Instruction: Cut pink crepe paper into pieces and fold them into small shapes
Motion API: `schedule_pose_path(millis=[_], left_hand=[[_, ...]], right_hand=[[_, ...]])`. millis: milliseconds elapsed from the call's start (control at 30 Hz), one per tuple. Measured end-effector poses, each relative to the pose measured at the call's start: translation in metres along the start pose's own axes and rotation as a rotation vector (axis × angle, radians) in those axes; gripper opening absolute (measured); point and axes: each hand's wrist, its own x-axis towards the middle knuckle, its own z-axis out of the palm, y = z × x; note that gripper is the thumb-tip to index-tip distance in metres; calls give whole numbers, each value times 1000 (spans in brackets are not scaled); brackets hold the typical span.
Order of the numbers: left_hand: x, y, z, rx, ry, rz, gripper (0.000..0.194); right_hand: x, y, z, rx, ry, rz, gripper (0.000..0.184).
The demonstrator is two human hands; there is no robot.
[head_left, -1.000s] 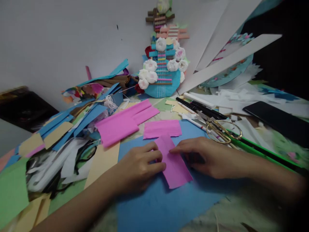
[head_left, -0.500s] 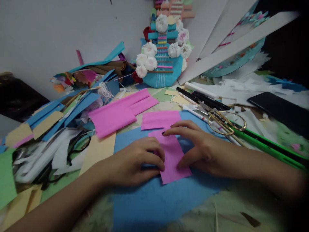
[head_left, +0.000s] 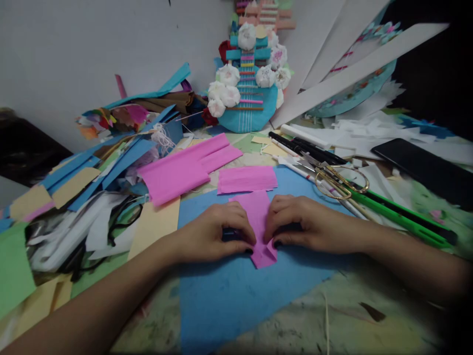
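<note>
A small pink crepe paper piece lies on a blue sheet in front of me. My left hand has its fingers curled and pressed on the piece's left edge. My right hand is curled the same way on its right edge, thumb near the lower corner. The two hands pinch the piece in from both sides, and its near end is creased. A second pink piece lies just beyond, and a larger folded pink crepe roll lies to the left of it.
Gold-handled scissors, black pens and a green ruler lie to the right. A black phone is at far right. Blue and tan paper strips pile at left. A blue paper guitar with white flowers leans on the wall.
My right hand has drawn back from the far end of the pink piece to its right edge. Both hands have closed in on the piece, which now looks narrower and creased.
</note>
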Motion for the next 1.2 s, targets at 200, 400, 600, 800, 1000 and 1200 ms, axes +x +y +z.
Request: schedule_pose_path(millis=[200, 400, 600, 800, 1000, 1200], left_hand=[[1, 2, 4, 78, 40, -35, 10], [1, 7, 7, 169, 52, -76, 10], [1, 10, 8, 154, 32, -105, 8], [-1, 7, 4, 88, -41, -103, 4], [-1, 6, 4, 114, -40, -102, 7], [0, 11, 6, 203, -40, -125, 9]], right_hand=[[1, 0, 5, -15, 22, 50, 8], [1, -3, 4, -80, 66, 76, 3], [1, -5, 4, -88, 41, 76, 5], [1, -3, 3, -91, 23, 72, 5], [0, 1, 1, -72, -9, 70, 5], [1, -2, 4, -120, 22, 75, 5]])
